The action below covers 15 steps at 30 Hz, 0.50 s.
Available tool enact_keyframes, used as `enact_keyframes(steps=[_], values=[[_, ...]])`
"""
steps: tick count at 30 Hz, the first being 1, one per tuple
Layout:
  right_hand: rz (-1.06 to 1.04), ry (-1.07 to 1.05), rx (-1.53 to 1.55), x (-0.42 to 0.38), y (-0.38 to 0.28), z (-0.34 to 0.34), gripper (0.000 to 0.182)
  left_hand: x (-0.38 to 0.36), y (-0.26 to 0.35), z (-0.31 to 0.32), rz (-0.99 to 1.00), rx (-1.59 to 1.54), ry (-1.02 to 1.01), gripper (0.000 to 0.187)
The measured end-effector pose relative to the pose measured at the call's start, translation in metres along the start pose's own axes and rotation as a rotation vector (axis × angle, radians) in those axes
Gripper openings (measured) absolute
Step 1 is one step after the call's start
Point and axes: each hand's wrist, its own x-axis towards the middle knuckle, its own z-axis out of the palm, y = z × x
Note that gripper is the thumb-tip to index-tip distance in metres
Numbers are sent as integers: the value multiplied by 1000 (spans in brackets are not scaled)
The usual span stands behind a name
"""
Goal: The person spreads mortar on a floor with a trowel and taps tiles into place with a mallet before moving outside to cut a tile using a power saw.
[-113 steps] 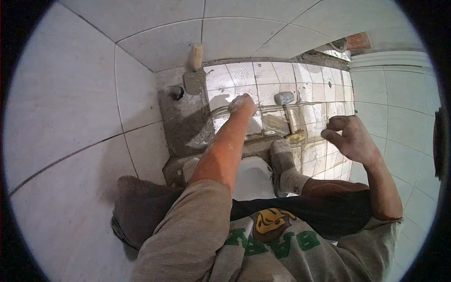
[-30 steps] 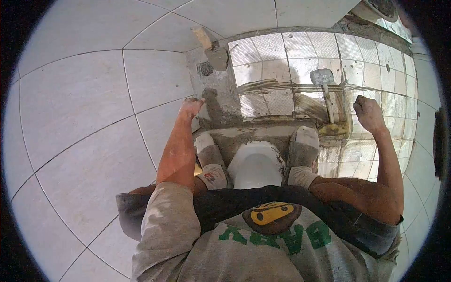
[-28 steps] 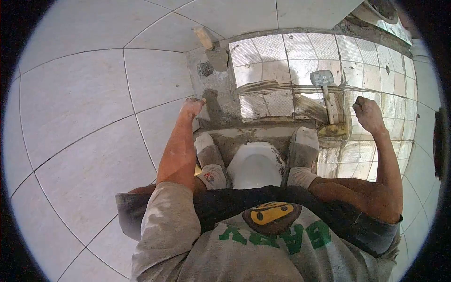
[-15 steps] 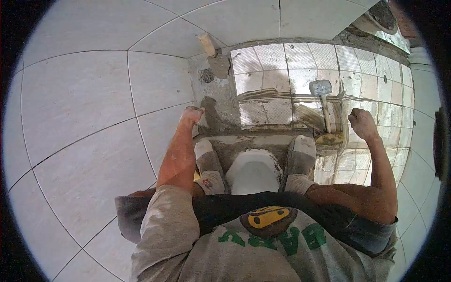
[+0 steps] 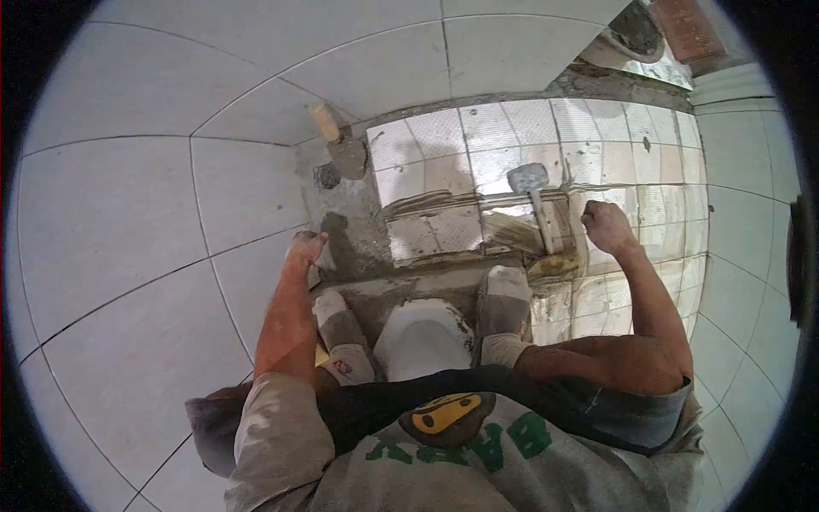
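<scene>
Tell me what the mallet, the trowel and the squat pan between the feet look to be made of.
Mallet: grey head, probably rubber, dull and mortar-dusted, on a pale handle that looks wooden. Trowel: flat blade, likely steel under a grey mortar crust, with a light rounded handle, seemingly wood. Squat pan: smooth white surface with a soft sheen, which suggests glazed ceramic.

Left hand [image 5: 306, 248] extended down, fingers curled, right hand [image 5: 605, 225] fisted, raised.
</scene>
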Motion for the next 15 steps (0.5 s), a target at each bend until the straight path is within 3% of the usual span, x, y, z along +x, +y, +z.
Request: enact_keyframes(steps=[3,6,9,12,15], values=[[20,28,79,-3,4,0,17,2,-2,6,-46,-192,43,54],[48,8,68,-4,4,-3,17,-12,18,-8,-58,-143,18,52],[66,-54,19,-8,2,1,21,14,-14,20,-93,-272,33,52],[45,-74,-40,-3,8,6,25,-45,47,-24,-27,-182,-1,52],[70,-76,-41,-3,7,6,24,-31,43,-15,31,-126,-22,52]])
